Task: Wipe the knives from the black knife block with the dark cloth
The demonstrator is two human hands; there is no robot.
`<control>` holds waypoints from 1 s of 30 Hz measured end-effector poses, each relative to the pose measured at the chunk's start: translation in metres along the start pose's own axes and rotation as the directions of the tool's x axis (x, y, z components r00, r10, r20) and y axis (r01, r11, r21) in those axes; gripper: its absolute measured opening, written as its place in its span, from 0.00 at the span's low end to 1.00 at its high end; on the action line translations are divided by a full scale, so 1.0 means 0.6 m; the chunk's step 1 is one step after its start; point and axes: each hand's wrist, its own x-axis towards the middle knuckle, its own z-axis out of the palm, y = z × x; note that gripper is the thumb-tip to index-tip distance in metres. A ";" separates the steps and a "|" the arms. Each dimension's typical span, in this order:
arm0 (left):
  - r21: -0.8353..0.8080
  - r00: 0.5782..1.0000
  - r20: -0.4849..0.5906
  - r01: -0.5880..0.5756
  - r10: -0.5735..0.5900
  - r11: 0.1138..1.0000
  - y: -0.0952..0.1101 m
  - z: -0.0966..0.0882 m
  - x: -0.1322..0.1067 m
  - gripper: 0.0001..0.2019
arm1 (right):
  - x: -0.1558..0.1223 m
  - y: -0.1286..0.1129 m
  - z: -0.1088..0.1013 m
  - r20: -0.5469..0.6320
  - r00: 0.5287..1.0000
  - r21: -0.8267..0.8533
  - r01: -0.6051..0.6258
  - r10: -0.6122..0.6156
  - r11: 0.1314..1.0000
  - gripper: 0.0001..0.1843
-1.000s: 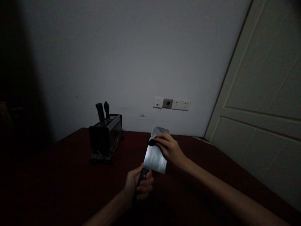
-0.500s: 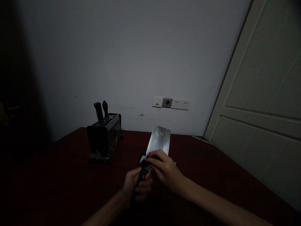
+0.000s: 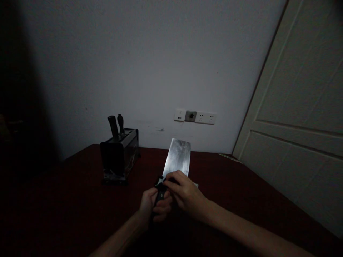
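Note:
My left hand (image 3: 154, 206) is closed round the dark handle of a cleaver (image 3: 177, 157), whose broad shiny blade points up and away from me. My right hand (image 3: 184, 194) is closed on a small dark cloth (image 3: 164, 181) and presses it against the blade's base, right above the handle. Both hands are low in the middle of the view, above a dark red table (image 3: 66, 200).
A dark knife block (image 3: 119, 155) with two black handles sticking out stands on the table at the back left. Wall sockets (image 3: 195, 116) sit on the white wall behind. A pale door (image 3: 297, 117) stands to the right. The left side is in deep shadow.
My right hand with the cloth has slid down the blade from near its tip to its base by the handle. The left hand has kept its grip.

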 end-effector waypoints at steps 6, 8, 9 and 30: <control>-0.026 0.999 -0.041 0.003 -0.004 1.000 0.004 0.009 0.003 0.15 | 0.003 0.040 -0.026 0.044 0.999 -0.156 0.013 -0.006 0.988 0.18; -0.032 0.999 -0.050 0.002 -0.004 0.999 0.005 0.010 0.004 0.16 | 0.003 0.043 -0.027 0.015 1.000 -0.156 -0.015 0.017 0.988 0.18; -0.034 0.999 -0.052 0.001 -0.003 0.999 0.006 0.010 0.004 0.16 | 0.000 0.038 -0.024 0.020 1.000 -0.144 -0.012 0.015 0.990 0.18; -0.020 0.999 -0.038 0.019 -0.020 1.000 0.003 0.010 0.000 0.16 | -0.029 0.069 -0.054 -0.027 0.996 -0.044 -0.081 0.080 0.996 0.18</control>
